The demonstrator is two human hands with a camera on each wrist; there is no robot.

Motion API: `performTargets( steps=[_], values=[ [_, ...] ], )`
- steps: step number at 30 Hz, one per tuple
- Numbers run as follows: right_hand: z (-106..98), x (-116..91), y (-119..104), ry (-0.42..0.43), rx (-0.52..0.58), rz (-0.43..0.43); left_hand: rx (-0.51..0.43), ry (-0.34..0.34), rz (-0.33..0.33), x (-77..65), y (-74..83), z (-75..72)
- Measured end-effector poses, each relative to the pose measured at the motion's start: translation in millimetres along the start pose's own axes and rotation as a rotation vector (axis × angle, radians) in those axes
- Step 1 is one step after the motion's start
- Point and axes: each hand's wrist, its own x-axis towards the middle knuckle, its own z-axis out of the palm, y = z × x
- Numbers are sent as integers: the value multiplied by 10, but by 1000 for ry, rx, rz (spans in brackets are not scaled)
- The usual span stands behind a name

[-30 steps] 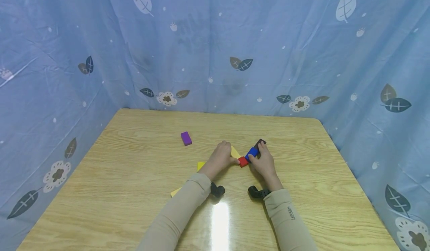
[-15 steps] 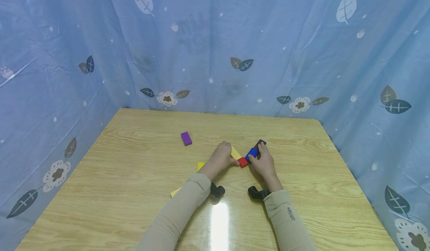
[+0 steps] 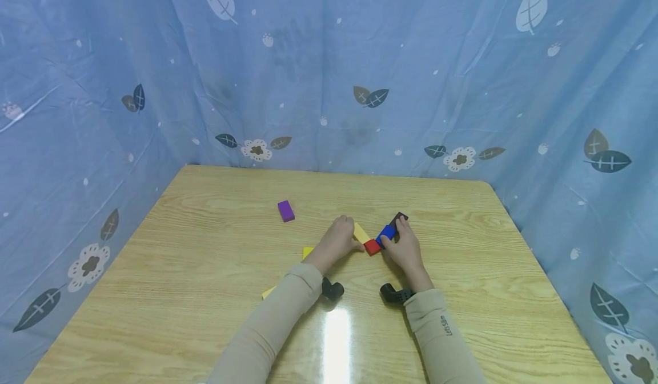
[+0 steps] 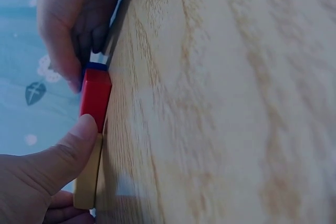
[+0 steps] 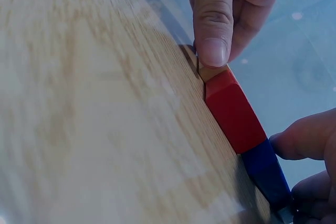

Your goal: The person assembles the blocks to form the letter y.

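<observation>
A bent row of small blocks lies on the wooden table in the head view: a pale yellow block (image 3: 361, 233), a red block (image 3: 372, 247), a blue block (image 3: 385, 235) and a black block (image 3: 398, 218). My left hand (image 3: 336, 244) grips the pale yellow block, the thumb at its joint with the red block (image 4: 95, 95) and the fingers partly hidden behind. My right hand (image 3: 405, 250) holds the blue block (image 5: 265, 171) with the thumb on its side. Its other fingers reach the black block. Red and blue touch at their ends.
A purple block (image 3: 286, 211) lies apart at the back left. A bright yellow block (image 3: 307, 252) and another pale yellow piece (image 3: 268, 292) show partly from under the left arm. A blue patterned curtain (image 3: 329, 75) hangs round the table (image 3: 205, 247).
</observation>
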Motion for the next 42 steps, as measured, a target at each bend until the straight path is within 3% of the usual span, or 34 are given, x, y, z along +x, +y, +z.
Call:
performTargets(
  steps=[8,15,28,35,42],
  values=[
    [2,7,3,-6,5,7,-78,-20,-46,-17,-83,-103],
    [-23,-23,22,-7,6,3,-75,-3,-64,-43,-251,-228],
    [-16,-43,11,-20,11,12,-292,6,-186,-121,-558,-382],
    [-11,-37,-3,-19,11,18,-400,31,-194,-220,-800,-490],
    [-20,-33,-17,-17,8,16,-490,53,-156,-342,-1043,-562]
  ],
)
